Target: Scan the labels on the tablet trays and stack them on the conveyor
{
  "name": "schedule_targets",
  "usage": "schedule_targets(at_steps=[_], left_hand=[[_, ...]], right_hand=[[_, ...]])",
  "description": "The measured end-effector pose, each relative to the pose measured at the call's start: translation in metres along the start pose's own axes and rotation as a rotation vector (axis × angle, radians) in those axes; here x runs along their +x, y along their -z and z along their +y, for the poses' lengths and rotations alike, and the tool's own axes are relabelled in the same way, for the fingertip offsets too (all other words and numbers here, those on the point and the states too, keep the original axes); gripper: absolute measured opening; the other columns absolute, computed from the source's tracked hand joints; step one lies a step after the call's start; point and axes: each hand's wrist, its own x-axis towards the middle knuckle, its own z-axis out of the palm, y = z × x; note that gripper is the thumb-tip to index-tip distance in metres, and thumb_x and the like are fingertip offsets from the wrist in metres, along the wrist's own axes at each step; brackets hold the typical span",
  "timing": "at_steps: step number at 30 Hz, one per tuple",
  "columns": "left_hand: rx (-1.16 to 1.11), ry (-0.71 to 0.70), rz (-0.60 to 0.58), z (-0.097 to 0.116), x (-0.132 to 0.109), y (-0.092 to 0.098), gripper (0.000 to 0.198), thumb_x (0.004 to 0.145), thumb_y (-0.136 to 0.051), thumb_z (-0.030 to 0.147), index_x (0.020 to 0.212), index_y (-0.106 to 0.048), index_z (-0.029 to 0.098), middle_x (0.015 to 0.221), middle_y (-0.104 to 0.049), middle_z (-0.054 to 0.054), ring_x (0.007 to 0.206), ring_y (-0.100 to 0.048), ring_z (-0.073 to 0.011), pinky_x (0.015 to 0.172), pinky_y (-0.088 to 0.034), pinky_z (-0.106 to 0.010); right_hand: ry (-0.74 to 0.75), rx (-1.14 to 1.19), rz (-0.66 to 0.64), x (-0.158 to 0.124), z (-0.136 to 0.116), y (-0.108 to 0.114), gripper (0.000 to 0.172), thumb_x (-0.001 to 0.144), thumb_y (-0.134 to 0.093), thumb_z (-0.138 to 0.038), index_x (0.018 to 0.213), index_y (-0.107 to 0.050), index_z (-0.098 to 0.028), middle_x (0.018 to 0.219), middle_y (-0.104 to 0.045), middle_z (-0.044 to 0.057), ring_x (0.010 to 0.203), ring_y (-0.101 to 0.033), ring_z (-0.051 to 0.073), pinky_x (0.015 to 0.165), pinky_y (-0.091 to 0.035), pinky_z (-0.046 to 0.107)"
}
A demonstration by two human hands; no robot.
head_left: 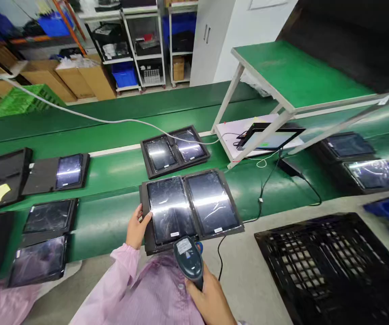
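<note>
A black tray holding two dark glossy screens lies at the near edge of the green conveyor belt. My left hand grips the tray's left edge, thumb on top near the left screen. The right screen sits beside it; both carry small white labels near their bottom edges. My right hand is wrapped round the handle of a dark barcode scanner, whose head points at the tray's near edge. Both sleeves are pink.
More trays of screens lie on the belt: one behind, several at left and right. A white-framed green shelf stands over a lit screen. A black slotted crate sits at right. Cables cross the belt.
</note>
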Motion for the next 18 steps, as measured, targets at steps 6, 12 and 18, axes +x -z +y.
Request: schedule_targets(at_steps=[6,12,18], left_hand=[[-0.054,0.027,-0.020,-0.007,0.007,0.006,0.083,0.072,-0.079,0.049,0.143,-0.051,0.017,0.148,-0.052,-0.018,0.132,-0.051,-0.0326,0.103,-0.045,-0.044],[-0.083,0.002,-0.048,-0.009,0.010,0.010,0.089,0.068,-0.080,0.054,0.143,-0.051,0.014,0.144,-0.055,-0.019,0.126,-0.054,-0.0311,0.102,-0.045,-0.044],[-0.089,0.019,-0.075,-0.006,0.011,0.011,0.090,0.068,-0.080,0.055,0.143,-0.050,0.014,0.143,-0.056,-0.019,0.127,-0.053,-0.0310,0.100,-0.047,-0.043]], right_hand=[[0.019,0.041,0.057,0.002,-0.001,-0.020,0.043,0.081,-0.054,-0.029,0.122,-0.063,-0.019,0.117,-0.072,0.009,0.112,-0.066,0.030,0.099,-0.050,0.039],[-0.019,0.050,0.096,0.001,0.006,-0.029,0.045,0.083,-0.055,-0.033,0.125,-0.063,-0.017,0.119,-0.072,0.010,0.115,-0.065,0.030,0.101,-0.050,0.040],[0.005,0.054,0.145,0.000,0.011,-0.033,0.046,0.084,-0.058,-0.033,0.127,-0.064,-0.018,0.122,-0.071,0.010,0.116,-0.065,0.030,0.100,-0.051,0.038]])
